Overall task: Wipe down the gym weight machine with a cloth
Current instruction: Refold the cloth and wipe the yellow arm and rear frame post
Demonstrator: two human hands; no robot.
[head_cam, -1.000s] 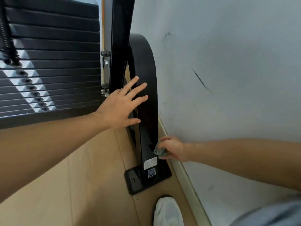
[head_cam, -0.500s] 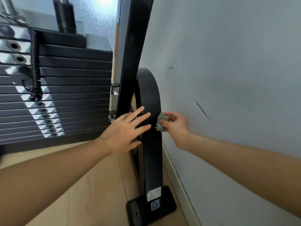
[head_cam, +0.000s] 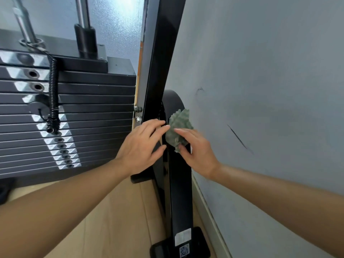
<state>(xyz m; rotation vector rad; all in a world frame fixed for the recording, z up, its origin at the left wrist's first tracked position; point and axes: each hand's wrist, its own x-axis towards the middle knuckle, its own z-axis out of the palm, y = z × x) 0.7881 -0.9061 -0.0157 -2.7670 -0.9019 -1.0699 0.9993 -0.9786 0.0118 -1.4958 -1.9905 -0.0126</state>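
A black weight machine fills the left and centre: its curved frame leg (head_cam: 179, 192) runs down beside the wall to a bolted foot. A crumpled grey-green cloth (head_cam: 178, 130) lies against the leg's curved upper part. My right hand (head_cam: 195, 151) pinches the cloth between thumb and fingers. My left hand (head_cam: 142, 146) rests on the frame just left of the cloth with fingers spread and straight, its fingertips touching the cloth's edge.
The weight stack (head_cam: 74, 116) with a coiled black pin cord (head_cam: 53, 94) stands to the left. A slanted black upright (head_cam: 160, 58) rises behind my hands. The grey scuffed wall (head_cam: 260, 90) is close on the right. Wooden floor (head_cam: 115, 220) lies below.
My right hand has carried the cloth up the leg from near the foot to the curved top. The view has tilted upward, and my left hand now touches the cloth.
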